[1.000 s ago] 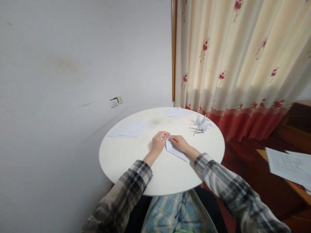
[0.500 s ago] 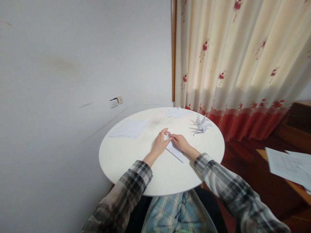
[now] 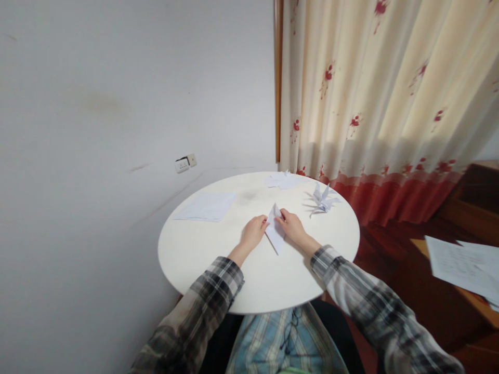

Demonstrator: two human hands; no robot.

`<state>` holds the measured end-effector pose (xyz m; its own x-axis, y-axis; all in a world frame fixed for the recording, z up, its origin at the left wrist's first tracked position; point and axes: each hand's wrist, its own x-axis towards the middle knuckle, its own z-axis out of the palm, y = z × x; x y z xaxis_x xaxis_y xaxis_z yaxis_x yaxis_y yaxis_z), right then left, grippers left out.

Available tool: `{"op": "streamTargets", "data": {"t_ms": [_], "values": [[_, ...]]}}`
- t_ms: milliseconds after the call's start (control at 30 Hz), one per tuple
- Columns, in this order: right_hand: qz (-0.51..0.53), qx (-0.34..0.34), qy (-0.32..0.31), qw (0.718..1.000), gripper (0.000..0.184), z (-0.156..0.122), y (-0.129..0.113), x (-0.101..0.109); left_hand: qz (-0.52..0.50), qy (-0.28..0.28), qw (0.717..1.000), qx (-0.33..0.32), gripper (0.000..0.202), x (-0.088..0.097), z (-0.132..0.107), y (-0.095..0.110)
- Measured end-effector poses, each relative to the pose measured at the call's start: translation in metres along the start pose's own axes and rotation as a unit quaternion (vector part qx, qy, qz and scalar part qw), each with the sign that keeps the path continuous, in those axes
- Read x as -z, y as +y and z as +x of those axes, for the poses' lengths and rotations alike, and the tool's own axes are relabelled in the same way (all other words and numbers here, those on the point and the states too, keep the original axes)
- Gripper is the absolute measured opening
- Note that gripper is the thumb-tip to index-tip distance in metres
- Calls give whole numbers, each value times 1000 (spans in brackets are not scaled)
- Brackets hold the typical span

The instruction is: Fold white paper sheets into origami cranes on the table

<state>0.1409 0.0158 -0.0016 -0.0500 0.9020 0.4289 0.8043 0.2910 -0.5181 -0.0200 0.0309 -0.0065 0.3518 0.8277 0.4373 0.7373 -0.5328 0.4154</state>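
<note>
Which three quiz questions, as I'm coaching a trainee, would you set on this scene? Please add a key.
1. True or false: the left hand and the right hand both touch the folded paper.
2. What lies on the table, left of both hands? a) scissors b) flat paper c) a ruler
3. Fill in: the bottom of the curtain is mostly ____.

Key: 1 true; 2 b; 3 red.

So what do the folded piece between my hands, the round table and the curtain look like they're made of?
Folded piece: matte white paper, judging by its thin, sharply creased edges.
Round table: smooth white top, perhaps laminate or painted board; no grain shows.
Curtain: cream and red fabric, since it hangs in soft folds; which fibre, I can't tell.
</note>
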Motion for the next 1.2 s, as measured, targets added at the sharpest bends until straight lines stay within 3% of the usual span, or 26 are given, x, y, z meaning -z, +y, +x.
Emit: {"op": "streamTargets", "data": {"t_ms": [200, 467, 1200], "values": [[-2, -18, -44, 999, 26, -1, 3, -2, 79, -17, 997, 17, 14, -4, 1, -7], [30, -31, -43, 998, 34, -1, 6, -3, 48, -8, 998, 25, 20, -4, -1, -8], [-13, -12, -50, 999, 26, -2, 7, -1, 67, -13, 997, 28, 18, -5, -1, -10]]}}
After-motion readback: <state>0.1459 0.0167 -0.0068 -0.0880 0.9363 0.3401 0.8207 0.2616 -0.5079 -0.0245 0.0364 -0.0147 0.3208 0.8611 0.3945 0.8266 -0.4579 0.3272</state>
